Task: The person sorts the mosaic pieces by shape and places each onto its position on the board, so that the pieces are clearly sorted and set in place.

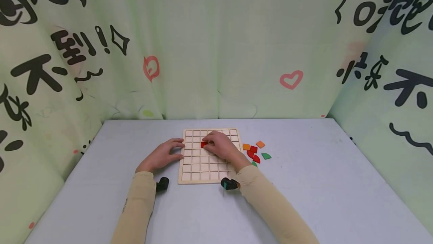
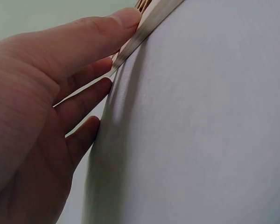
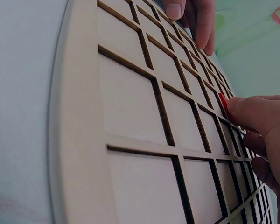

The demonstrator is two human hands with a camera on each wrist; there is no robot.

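A wooden grid board (image 1: 181, 172) with rows of square cells lies on the table. My right hand (image 1: 221, 147) is over its upper middle, pinching a small red square tile (image 1: 203, 144) at a cell. In the right wrist view the thumb is against the red tile's edge, while the other fingers are partly hidden behind the hand. My left hand (image 1: 163, 155) rests at the board's left edge with fingers extended. Its thumb touches the board's side (image 2: 151, 25) in the left wrist view.
Right of the board lie loose flat pieces: orange squares (image 1: 260, 144), a red square (image 1: 253, 149), red rounded pieces (image 1: 256, 159) and green ones (image 1: 266, 156). The white table (image 1: 297, 199) extends around the board, with a printed curtain (image 1: 250, 48) behind and at both sides.
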